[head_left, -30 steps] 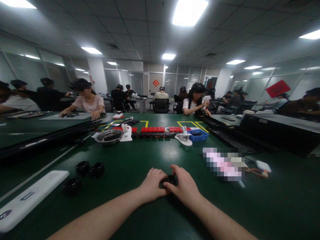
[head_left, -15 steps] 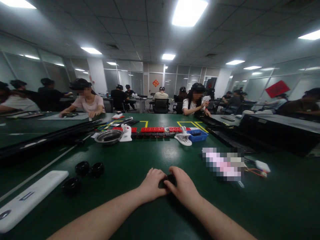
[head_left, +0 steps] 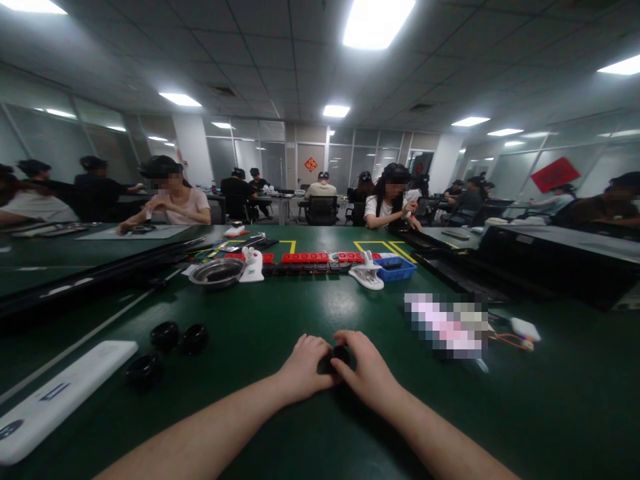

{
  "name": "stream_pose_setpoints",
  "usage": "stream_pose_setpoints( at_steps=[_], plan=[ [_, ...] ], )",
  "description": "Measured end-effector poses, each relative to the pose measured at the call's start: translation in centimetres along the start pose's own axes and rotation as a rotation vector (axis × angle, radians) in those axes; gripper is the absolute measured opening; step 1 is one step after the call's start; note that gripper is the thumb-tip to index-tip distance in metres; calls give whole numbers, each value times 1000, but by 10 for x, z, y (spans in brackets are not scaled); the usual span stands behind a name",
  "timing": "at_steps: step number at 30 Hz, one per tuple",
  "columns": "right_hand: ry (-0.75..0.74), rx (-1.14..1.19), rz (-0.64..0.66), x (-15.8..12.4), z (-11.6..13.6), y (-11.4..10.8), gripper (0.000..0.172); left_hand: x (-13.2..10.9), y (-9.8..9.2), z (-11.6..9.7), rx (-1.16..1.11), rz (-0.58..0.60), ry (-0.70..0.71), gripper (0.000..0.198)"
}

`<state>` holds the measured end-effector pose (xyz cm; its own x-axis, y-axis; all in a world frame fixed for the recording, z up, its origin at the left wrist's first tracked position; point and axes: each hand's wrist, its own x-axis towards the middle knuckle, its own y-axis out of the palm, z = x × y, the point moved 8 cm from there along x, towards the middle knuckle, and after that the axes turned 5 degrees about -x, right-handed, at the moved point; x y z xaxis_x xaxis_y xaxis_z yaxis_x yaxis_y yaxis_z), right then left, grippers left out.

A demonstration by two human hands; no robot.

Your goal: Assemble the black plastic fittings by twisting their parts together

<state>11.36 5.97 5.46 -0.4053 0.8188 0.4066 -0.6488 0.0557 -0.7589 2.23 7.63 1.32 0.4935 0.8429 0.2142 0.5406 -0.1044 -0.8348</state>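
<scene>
Between my hands, low over the green table, is a small round black part; the fingers hide much of it. My left hand curls round its left side. My right hand grips it from the right, with thumb and fingers closed about it. Off to the left stand several glossy black round pieces with hollow-looking tops, one of them a round black piece nearest my hands. Beside them lies a long white panel with dark markings.
Ahead are a metal bowl, two white clip-like stands, a row of red parts and a blue tray. A blurred-out item and wires lie right. Long black housings flank both sides. Co-workers sit across the table.
The fingers of my right hand have shifted slightly on the black part, and more of its top shows. The co-worker at left has raised one hand from the table.
</scene>
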Motion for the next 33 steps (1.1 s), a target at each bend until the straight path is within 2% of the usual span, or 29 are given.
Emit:
stream_pose_setpoints(
  at_steps=[3,10,13,16,21,24,28,33],
  plan=[
    [-54,57,39,-2,5,-2,46,1,2,2,6,8,-5,33],
    [107,-52,-63,1,-14,-7,38,0,1,-1,21,2,13,28],
    [33,27,8,1,-7,-3,37,0,1,0,2,5,3,31],
    [-50,118,73,-1,4,-1,49,1,2,2,-7,11,-5,36],
    [15,33,-56,1,-1,-9,37,1,1,-1,16,26,9,30],
    [68,-7,-85,2,-8,-8,41,1,-1,-3,12,26,14,26],
    [51,47,3,2,-9,2,43,1,1,-1,-5,10,11,26],
    [-86,192,129,-3,7,8,54,2,4,4,-28,6,5,44]
  ],
)
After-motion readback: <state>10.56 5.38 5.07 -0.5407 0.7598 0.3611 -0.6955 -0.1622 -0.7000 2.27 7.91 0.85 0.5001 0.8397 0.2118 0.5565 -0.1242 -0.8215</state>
